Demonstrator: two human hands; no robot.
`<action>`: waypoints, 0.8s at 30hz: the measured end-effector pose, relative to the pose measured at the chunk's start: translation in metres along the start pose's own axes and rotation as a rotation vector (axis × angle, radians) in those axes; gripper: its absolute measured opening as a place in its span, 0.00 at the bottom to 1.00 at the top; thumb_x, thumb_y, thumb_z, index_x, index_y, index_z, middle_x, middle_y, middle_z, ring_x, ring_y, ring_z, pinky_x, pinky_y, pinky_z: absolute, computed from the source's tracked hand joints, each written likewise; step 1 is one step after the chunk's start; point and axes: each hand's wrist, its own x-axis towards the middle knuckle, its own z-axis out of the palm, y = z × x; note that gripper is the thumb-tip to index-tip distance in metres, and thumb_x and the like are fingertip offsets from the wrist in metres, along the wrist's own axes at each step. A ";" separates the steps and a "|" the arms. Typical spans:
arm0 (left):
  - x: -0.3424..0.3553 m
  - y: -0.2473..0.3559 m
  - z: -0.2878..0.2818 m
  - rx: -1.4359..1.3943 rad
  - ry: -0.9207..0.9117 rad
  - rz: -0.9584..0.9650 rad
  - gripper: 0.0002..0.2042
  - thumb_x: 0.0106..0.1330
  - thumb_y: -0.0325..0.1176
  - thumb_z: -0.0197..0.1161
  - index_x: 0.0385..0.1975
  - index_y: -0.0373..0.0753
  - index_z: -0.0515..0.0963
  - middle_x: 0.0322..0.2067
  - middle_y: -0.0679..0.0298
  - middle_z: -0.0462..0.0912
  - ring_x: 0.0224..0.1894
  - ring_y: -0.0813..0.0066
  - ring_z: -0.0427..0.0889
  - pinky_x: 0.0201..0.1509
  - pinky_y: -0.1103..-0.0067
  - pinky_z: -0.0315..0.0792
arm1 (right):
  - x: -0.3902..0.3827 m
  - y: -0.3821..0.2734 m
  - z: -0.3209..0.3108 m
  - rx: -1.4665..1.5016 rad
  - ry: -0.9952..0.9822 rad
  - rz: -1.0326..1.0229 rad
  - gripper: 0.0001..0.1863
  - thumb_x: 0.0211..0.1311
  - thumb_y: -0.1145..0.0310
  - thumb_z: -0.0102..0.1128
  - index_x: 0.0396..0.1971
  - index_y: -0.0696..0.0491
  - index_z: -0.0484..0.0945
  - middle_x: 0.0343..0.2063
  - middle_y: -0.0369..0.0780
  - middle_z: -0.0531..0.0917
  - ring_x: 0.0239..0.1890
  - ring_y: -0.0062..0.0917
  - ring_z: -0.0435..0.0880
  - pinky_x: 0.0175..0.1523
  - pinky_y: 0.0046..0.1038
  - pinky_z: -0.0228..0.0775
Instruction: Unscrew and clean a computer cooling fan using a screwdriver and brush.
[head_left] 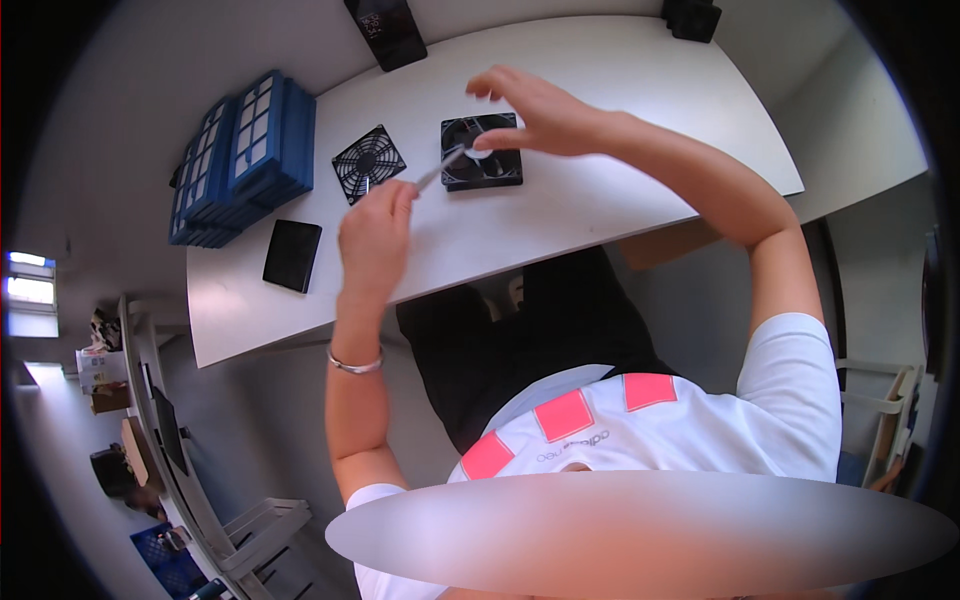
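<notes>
Grips a slim tool (432, 178) in the left hand (375, 240), near-left of the fan (489, 168) on the white table (650, 75), tilting the tip over the fan. Spreads the right hand (560, 119) wide above the fan. Could scratch the fan by slipping, or shift it by pressing without bracing.

- Worktop (620, 60): brightly lit.
- Window (30, 290), far left: overexposed.
- Right hand (540, 115): slight motion blur.
- Periphery: curved edges, black vignetting.
- Lower edge: blurred oval (640, 535).
</notes>
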 end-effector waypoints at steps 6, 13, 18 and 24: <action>0.061 0.009 -0.020 0.104 -0.180 0.016 0.10 0.70 0.37 0.59 0.39 0.38 0.82 0.32 0.57 0.85 0.34 0.60 0.84 0.40 0.70 0.75 | -0.004 0.033 0.020 -0.050 -0.276 0.053 0.59 0.39 0.40 0.79 0.67 0.57 0.61 0.60 0.50 0.70 0.65 0.45 0.64 0.69 0.41 0.57; 0.090 -0.021 0.006 0.047 -0.199 0.099 0.08 0.70 0.33 0.60 0.40 0.36 0.82 0.28 0.58 0.83 0.29 0.69 0.80 0.35 0.75 0.72 | -0.013 0.061 0.023 0.155 -0.146 -0.032 0.53 0.39 0.49 0.78 0.65 0.57 0.63 0.58 0.49 0.72 0.61 0.44 0.67 0.67 0.41 0.59; 0.081 -0.025 0.003 0.050 -0.069 0.179 0.07 0.69 0.29 0.60 0.42 0.35 0.82 0.31 0.59 0.82 0.30 0.68 0.81 0.36 0.74 0.73 | -0.013 0.062 0.020 0.230 -0.110 -0.074 0.58 0.35 0.63 0.80 0.70 0.54 0.56 0.60 0.47 0.70 0.62 0.43 0.66 0.70 0.40 0.58; 0.082 -0.017 -0.005 0.065 -0.114 0.042 0.09 0.69 0.31 0.61 0.43 0.35 0.82 0.29 0.60 0.80 0.30 0.69 0.79 0.35 0.76 0.71 | -0.010 0.059 0.017 0.283 -0.156 0.067 0.59 0.36 0.64 0.80 0.71 0.53 0.53 0.62 0.47 0.68 0.62 0.44 0.65 0.69 0.40 0.59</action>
